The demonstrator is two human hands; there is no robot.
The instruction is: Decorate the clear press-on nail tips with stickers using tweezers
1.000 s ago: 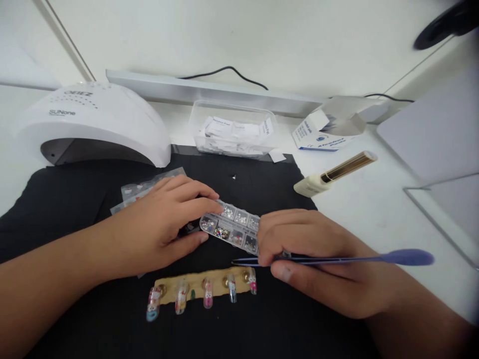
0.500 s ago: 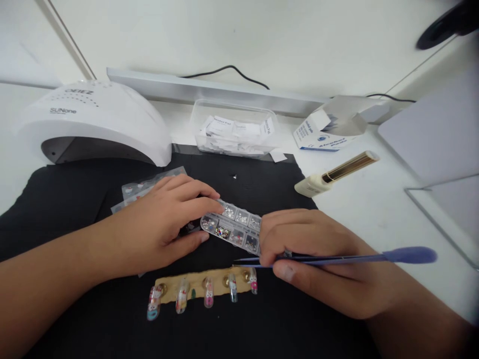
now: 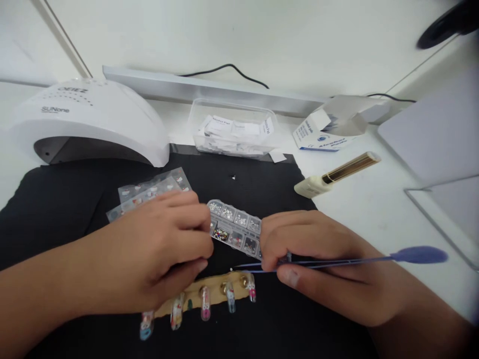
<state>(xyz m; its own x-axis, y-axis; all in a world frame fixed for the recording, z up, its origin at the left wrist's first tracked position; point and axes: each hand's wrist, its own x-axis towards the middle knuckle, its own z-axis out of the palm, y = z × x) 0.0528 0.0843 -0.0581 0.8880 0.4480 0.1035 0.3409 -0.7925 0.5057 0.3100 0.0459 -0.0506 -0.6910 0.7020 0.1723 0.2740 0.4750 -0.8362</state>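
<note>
A pair of purple tweezers (image 3: 337, 261) was pinched in the narrow grip of the right hand (image 3: 322, 259), the tip hovering just above the strip of decorated nail tips (image 3: 204, 297). The left hand (image 3: 157, 249) was laid curled on the left part of that strip, its grip closed on nothing that could be made out. The clear rhinestone box (image 3: 234, 229) lay between both hands on the black mat (image 3: 67, 204). Sticker sheets (image 3: 149, 192) lay just beyond the left hand, and a white nail lamp (image 3: 86, 122) stood further back on the table (image 3: 374, 209).

The right hand (image 3: 318, 264) pinches blue tweezers (image 3: 337, 261), tips beside a clear rhinestone box (image 3: 234, 227). The left hand (image 3: 160, 254) rests over a tan strip of decorated nail tips (image 3: 209, 294) on the black mat (image 3: 67, 204).
</note>
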